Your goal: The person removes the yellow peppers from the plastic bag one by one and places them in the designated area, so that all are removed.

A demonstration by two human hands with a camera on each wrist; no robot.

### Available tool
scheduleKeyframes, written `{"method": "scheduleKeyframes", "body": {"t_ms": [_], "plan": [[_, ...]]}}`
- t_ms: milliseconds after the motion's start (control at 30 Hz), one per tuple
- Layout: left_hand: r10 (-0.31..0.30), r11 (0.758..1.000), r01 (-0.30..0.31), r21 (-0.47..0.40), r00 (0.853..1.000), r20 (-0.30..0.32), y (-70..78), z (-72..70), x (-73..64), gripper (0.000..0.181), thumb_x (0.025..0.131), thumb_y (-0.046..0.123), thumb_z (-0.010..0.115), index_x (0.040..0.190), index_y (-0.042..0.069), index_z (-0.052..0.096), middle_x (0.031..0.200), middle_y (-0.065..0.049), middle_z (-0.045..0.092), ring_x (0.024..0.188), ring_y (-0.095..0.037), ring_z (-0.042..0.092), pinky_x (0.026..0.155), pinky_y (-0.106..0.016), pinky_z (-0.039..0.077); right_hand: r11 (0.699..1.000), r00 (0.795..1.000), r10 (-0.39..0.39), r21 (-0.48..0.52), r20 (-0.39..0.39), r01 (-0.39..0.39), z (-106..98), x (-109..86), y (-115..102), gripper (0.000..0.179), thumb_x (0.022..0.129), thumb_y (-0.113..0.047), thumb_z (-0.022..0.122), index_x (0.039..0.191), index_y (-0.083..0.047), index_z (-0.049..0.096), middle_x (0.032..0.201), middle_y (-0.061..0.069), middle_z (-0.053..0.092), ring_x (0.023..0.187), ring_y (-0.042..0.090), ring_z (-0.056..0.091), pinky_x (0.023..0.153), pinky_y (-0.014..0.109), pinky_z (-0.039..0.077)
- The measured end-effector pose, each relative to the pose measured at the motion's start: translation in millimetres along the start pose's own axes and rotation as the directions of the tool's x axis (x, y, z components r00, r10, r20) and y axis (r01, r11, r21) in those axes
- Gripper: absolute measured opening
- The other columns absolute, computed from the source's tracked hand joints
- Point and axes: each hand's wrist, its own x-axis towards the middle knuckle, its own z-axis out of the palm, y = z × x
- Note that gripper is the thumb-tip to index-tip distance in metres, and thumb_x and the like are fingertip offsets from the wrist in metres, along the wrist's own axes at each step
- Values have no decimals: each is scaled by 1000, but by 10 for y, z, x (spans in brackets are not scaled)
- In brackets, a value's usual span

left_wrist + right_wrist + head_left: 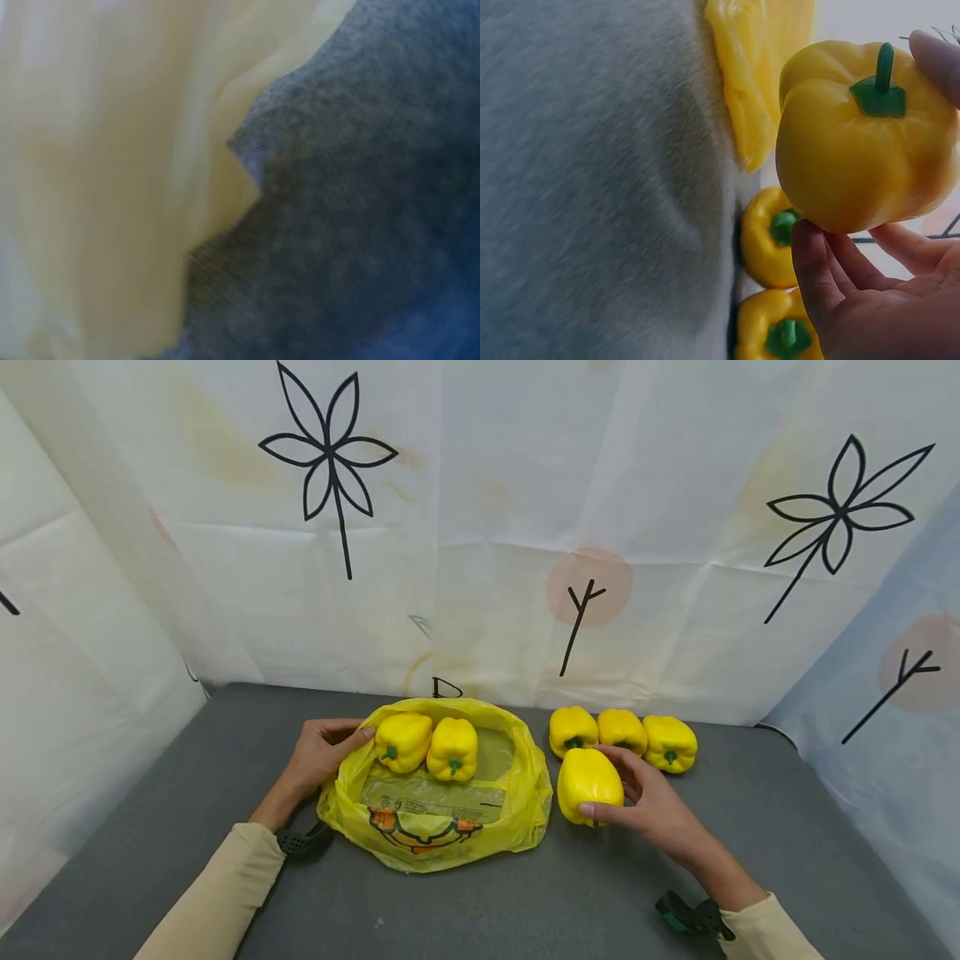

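Observation:
A yellow bell pepper [588, 781] is in my right hand [656, 802], which grips it with thumb and fingers just right of the bag. Its green stem [883, 71] shows in the right wrist view, where the pepper is lifted off the table. My left hand [318, 760] holds the left rim of a yellow plastic bag [528, 818], thumb over the edge. Inside the bag's wide mouth lie two more yellow peppers [405, 742] [453, 748]. The left wrist view is blurred, with only pale yellow bag plastic [112, 187] beside the grey surface.
Behind the right hand, three yellow peppers [573, 729] [621, 728] [670, 743] sit in a row near the back edge of the grey table [465, 914]. White fabric [487, 527] with printed flowers rises behind the table and at both sides.

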Motion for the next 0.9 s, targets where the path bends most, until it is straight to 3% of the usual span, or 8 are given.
{"method": "scheduleKeyframes", "body": {"t_ms": [533, 900], "plan": [[-3, 1000, 3, -12, 1000, -1, -3, -19, -8, 30, 100, 10, 68, 121, -10, 70, 105, 1, 76, 86, -14, 73, 72, -31, 62, 998, 998, 58, -34, 26, -57, 11, 64, 55, 87, 90, -30, 81, 156, -1, 32, 151, 23, 40, 126, 41, 54, 90, 42, 56], [6, 1000, -6, 0, 1000, 7, -9, -10, 1, 29, 100, 10, 67, 122, -9, 70, 110, -15, 74, 87, -13, 73, 73, -30, 62, 989, 992, 124, -80, 19, -122, 20, 129, 74, 90, 88, -35, 82, 155, -1, 32, 144, 22, 48, 116, 32, 59, 84, 40, 58]]}}
